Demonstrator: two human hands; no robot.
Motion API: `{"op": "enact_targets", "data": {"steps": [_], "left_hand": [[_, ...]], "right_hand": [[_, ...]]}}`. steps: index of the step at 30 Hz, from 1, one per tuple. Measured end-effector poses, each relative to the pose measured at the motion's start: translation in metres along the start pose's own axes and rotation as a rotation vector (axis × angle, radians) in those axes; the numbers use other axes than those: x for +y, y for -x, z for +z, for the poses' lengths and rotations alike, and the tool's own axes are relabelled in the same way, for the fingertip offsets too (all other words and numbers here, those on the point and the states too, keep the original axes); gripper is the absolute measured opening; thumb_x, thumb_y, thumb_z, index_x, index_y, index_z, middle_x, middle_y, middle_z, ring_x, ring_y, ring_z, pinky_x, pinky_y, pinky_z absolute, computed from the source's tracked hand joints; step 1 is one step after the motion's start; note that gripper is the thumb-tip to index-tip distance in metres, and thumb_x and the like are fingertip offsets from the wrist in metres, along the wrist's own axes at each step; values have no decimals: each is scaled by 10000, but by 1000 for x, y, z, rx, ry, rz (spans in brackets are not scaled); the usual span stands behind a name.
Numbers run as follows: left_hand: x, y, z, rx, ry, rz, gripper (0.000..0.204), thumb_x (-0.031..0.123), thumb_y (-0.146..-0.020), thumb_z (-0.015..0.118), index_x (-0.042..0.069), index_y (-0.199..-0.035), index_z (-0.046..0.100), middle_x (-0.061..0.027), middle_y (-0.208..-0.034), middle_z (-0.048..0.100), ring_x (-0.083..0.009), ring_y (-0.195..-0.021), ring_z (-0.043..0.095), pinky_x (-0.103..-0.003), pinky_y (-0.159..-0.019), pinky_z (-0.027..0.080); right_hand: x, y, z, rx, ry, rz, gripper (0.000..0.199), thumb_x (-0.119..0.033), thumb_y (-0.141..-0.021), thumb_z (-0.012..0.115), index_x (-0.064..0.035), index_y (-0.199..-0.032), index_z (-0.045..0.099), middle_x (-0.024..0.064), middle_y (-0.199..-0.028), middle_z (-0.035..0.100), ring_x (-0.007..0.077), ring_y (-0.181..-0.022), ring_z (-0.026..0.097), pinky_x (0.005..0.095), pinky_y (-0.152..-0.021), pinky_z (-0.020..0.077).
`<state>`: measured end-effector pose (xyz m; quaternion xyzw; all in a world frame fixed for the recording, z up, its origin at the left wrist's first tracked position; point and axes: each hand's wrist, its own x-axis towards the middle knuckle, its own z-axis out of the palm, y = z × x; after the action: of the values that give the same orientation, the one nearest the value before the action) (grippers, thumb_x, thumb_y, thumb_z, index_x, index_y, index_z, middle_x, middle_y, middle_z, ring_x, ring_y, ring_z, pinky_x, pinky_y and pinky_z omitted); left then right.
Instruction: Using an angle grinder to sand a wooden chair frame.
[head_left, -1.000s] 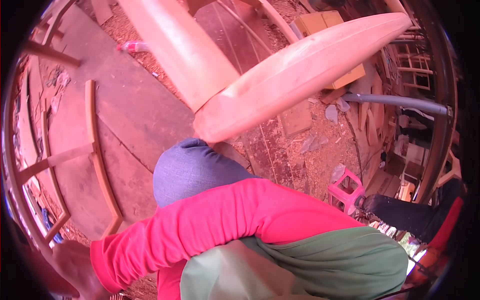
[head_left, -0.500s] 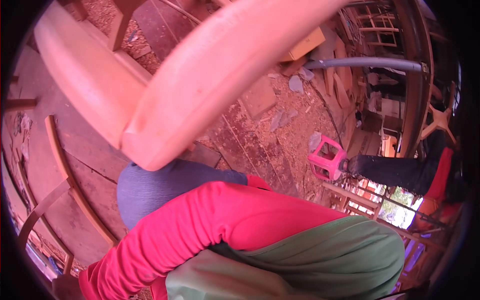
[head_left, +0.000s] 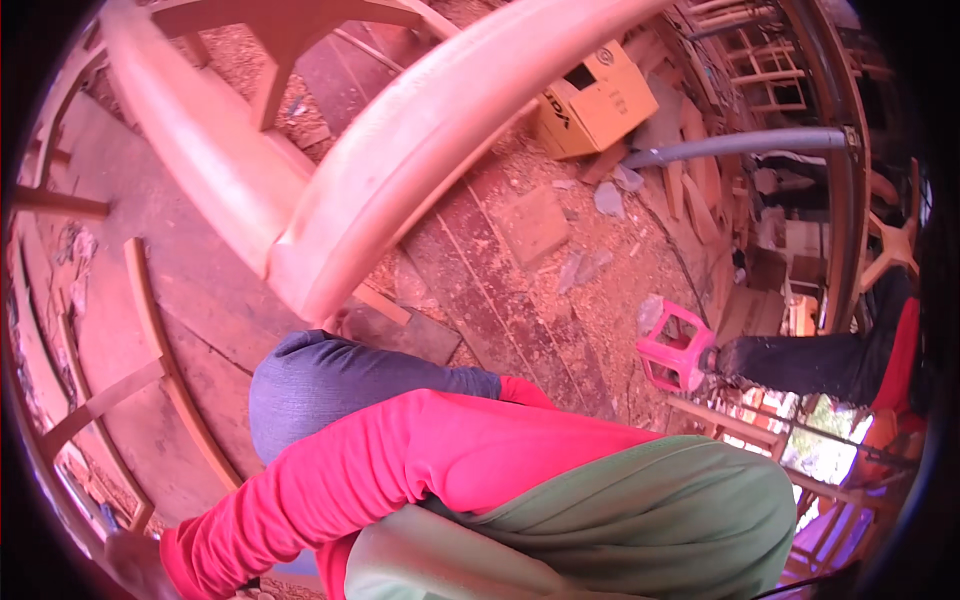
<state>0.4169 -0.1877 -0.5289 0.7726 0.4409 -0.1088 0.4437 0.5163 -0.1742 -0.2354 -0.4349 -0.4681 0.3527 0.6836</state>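
Note:
A large, smooth, pale wooden furniture frame (head_left: 430, 130) fills the upper part of the head view, its two curved members meeting at a corner. Just beneath that corner is a blue denim knee (head_left: 320, 390). A small skin-coloured patch between corner and knee seems to be part of my right hand (head_left: 340, 322), touching or close to the wood; its fingers are mostly hidden. My left arm, in a red sleeve, reaches to the lower left. There my left hand (head_left: 140, 562) is dim at the rim, near a slim curved wooden frame (head_left: 175, 370), and I cannot make out its fingers.
Wood shavings and a flat board (head_left: 532, 225) lie on the floor. Farther off are a yellow cardboard box (head_left: 597, 105), a grey pipe (head_left: 740, 143) and a pink plastic stool (head_left: 677, 345) by a person's dark-clad leg (head_left: 800, 368). Green cloth (head_left: 640, 510) covers the lower right.
The view has shifted slightly. The large frame's corner appears higher and farther right, more of the yellow box shows, and the skin-coloured patch under the corner has come into sight.

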Motion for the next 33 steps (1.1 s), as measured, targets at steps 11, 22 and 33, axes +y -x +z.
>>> {"op": "enact_targets", "data": {"steps": [11, 22, 33], "left_hand": [[28, 133, -99, 308, 68, -12, 185, 173, -1030, 608, 29, -949, 693, -156, -691, 694, -283, -668, 726, -432, -608, 530], [89, 284, -185, 1248, 400, 351, 367, 132, -1055, 614, -54, -1350, 497, -165, -1177, 610, -234, -1020, 653, -362, -902, 547], [85, 257, -209, 1286, 494, 606, 501, 97, -995, 710, -43, -1386, 429, -214, -1179, 618, -258, -980, 688, -362, -807, 565]], "right_hand": [[-25, -57, 83, 23, -349, 71, 354, -175, -783, 847, 29, -1006, 663, 110, -846, 730, 198, -756, 727, 345, -701, 596], [-7, -44, 96, -88, -446, 246, 243, -110, -921, 782, 24, -1066, 641, 81, -821, 684, 156, -645, 684, 313, -563, 616], [-15, -25, 130, -268, -437, 251, 291, -195, -958, 760, 58, -1072, 673, 128, -896, 724, 234, -728, 754, 344, -616, 628]]}}
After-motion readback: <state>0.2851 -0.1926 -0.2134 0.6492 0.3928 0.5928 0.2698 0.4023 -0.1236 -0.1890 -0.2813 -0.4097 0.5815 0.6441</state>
